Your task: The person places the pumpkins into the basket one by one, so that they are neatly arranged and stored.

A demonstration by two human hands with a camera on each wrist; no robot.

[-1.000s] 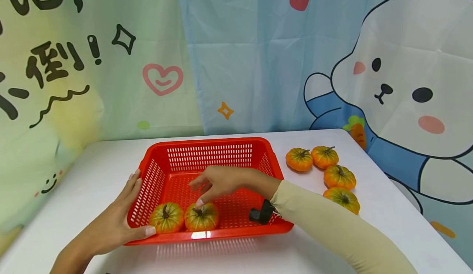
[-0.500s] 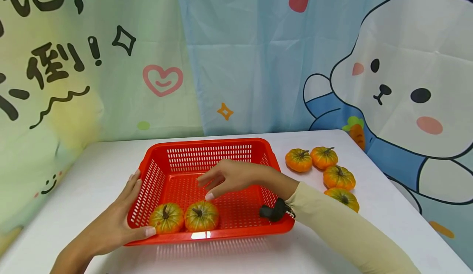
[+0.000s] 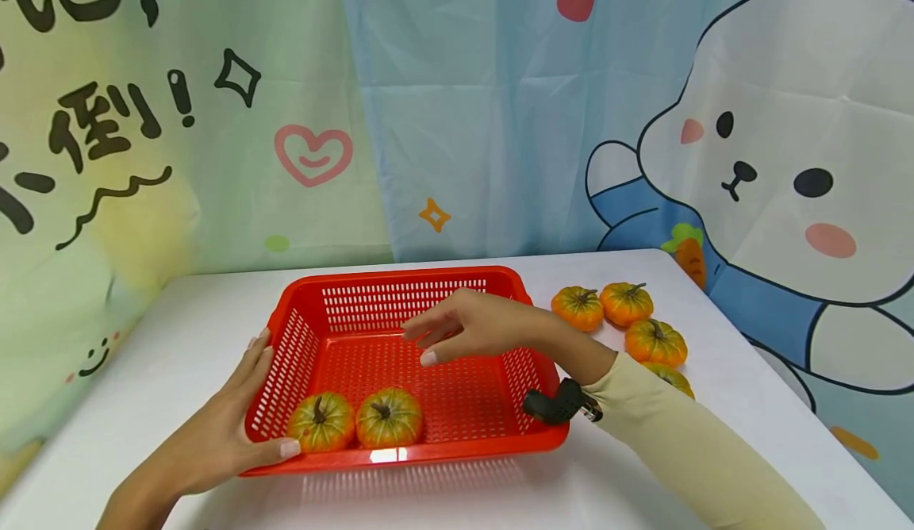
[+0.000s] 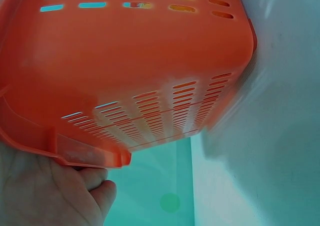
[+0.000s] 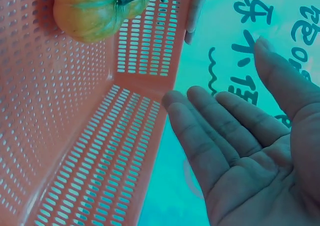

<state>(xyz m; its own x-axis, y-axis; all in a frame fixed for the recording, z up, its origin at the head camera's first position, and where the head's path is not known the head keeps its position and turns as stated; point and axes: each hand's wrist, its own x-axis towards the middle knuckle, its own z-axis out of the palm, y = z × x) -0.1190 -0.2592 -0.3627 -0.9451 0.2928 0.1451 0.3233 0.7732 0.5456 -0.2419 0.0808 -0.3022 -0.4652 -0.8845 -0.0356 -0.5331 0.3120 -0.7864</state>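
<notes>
Two small orange-and-green pumpkins, a left one (image 3: 321, 423) and a right one (image 3: 389, 419), sit side by side along the front wall inside a red plastic basket (image 3: 407, 458). My left hand (image 3: 217, 435) holds the basket's front left corner, thumb over the front rim and fingers along the left side. From below, the left wrist view has that hand (image 4: 50, 193) against the rim. Over the right half of the basket hovers my right hand (image 3: 478, 324), empty, its fingers loosely extended. A pumpkin (image 5: 87, 11) lies below that hand (image 5: 245, 161) in the right wrist view.
Several more pumpkins (image 3: 655, 343) stand on the white table (image 3: 593, 466) right of the basket; the nearest (image 3: 671, 378) is partly behind the right sleeve (image 3: 685, 435). A printed cloth (image 3: 457, 117) hangs behind the table.
My right hand has come off the right pumpkin's stem in the basket and moved up and to the right, empty. The left hand and both pumpkins in the basket stay put.
</notes>
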